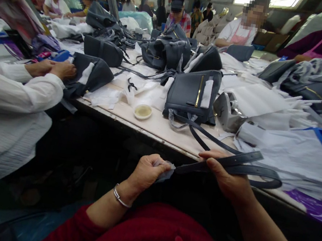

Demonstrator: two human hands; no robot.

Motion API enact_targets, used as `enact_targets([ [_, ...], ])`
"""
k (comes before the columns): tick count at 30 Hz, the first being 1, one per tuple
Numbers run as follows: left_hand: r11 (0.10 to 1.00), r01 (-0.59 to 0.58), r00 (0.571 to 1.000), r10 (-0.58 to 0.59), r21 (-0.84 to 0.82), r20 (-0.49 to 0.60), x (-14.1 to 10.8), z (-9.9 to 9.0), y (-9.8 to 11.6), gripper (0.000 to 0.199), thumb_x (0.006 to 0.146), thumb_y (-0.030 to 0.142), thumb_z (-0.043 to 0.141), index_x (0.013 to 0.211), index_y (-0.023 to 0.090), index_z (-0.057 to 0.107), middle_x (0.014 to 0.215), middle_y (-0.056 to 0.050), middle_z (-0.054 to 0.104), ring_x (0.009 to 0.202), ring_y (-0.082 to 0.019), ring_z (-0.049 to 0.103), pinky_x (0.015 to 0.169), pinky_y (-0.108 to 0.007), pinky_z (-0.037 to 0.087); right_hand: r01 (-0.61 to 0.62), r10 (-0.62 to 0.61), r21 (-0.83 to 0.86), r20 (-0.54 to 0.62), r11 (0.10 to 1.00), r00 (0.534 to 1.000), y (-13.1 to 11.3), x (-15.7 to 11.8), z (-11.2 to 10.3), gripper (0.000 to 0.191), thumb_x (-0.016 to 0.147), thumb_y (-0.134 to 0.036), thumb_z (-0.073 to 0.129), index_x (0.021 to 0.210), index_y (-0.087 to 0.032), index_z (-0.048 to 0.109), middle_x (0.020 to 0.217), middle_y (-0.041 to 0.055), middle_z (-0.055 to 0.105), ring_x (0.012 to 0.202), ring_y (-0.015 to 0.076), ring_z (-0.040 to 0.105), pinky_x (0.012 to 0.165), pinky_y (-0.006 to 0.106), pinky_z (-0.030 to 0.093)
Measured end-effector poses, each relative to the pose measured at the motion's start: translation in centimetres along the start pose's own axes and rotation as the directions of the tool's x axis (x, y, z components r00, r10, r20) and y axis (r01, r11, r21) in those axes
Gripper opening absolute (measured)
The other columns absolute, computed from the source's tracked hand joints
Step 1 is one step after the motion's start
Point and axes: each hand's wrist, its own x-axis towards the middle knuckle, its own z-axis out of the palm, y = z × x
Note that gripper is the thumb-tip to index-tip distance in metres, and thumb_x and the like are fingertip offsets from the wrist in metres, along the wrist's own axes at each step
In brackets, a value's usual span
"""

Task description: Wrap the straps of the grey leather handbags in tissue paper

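My left hand (146,171) is closed on a crumpled piece of pale tissue paper (167,172), pinched at the end of a dark strap. Gripped between thumb and fingers of my right hand (231,181) is the dark navy bag strap (242,158), folded into a loop with punched holes. The strap runs back to a dark navy backpack (184,91) lying on the table, with a gold zipper (199,90) and a white wrap on its front. Clear plastic film (181,120) covers the bag's top handle.
A small round dish (143,111) and black thread snips (131,85) lie on the table (159,130). A grey metal tape dispenser (229,111) and white paper sheets (291,152) are at right. At left, a co-worker's hands (61,69) touch another dark bag (93,74). More bags are piled behind.
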Motion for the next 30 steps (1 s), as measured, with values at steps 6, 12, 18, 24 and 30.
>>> enact_targets([
  [6,0.999,-0.032,0.996,0.029,0.027,0.085,-0.5,0.4,0.5,0.037,0.068,0.046,0.080,0.063,0.013,0.064,0.056,0.002,0.050,0.053,-0.008,0.041,0.050,-0.023,0.030,0.027,-0.027,-0.001,-0.027,1.000,0.999,-0.2,0.5,1.1,0.027,0.091,-0.046,0.059,0.090,-0.026,0.077,0.091,0.0046,0.075,0.090,0.0246,0.069,0.091,0.041,0.054],
  [12,0.998,-0.017,0.989,0.008,0.060,0.149,-0.8,0.3,0.6,0.035,0.067,0.042,0.081,0.059,0.014,0.062,0.056,0.002,0.050,0.052,-0.008,0.040,0.049,-0.024,0.029,0.042,-0.042,-0.005,0.026,0.999,0.999,0.5,1.2,1.6,0.026,0.092,-0.044,0.058,0.090,-0.026,0.076,0.092,0.0030,0.075,0.090,0.0225,0.069,0.090,0.038,0.054],
  [18,0.998,0.008,0.984,-0.019,0.059,0.179,-0.8,0.3,0.4,0.035,0.067,0.043,0.080,0.057,0.014,0.064,0.054,0.001,0.051,0.052,-0.010,0.041,0.051,-0.025,0.031,0.018,-0.018,0.006,0.051,1.000,0.999,0.7,1.5,1.6,0.030,0.091,-0.048,0.058,0.089,-0.024,0.076,0.091,0.0042,0.075,0.090,0.0232,0.068,0.090,0.039,0.054],
  [24,0.997,0.061,0.979,-0.070,0.053,0.193,-0.9,0.4,0.4,0.032,0.066,0.042,0.080,0.061,0.013,0.067,0.055,0.001,0.053,0.053,-0.009,0.043,0.051,-0.024,0.032,0.000,-0.002,0.036,0.045,0.999,0.999,0.7,1.6,1.5,0.028,0.091,-0.047,0.059,0.088,-0.024,0.074,0.088,0.0038,0.074,0.086,0.0222,0.068,0.087,0.038,0.055],
  [30,0.996,0.089,0.978,-0.088,0.008,0.190,-0.9,0.3,0.5,0.035,0.065,0.045,0.080,0.060,0.013,0.066,0.054,0.001,0.052,0.050,-0.009,0.042,0.049,-0.024,0.031,0.013,-0.013,-0.004,0.050,1.000,0.999,1.0,1.4,1.4,0.027,0.091,-0.045,0.058,0.090,-0.025,0.075,0.090,0.0035,0.074,0.088,0.0227,0.068,0.089,0.038,0.054],
])
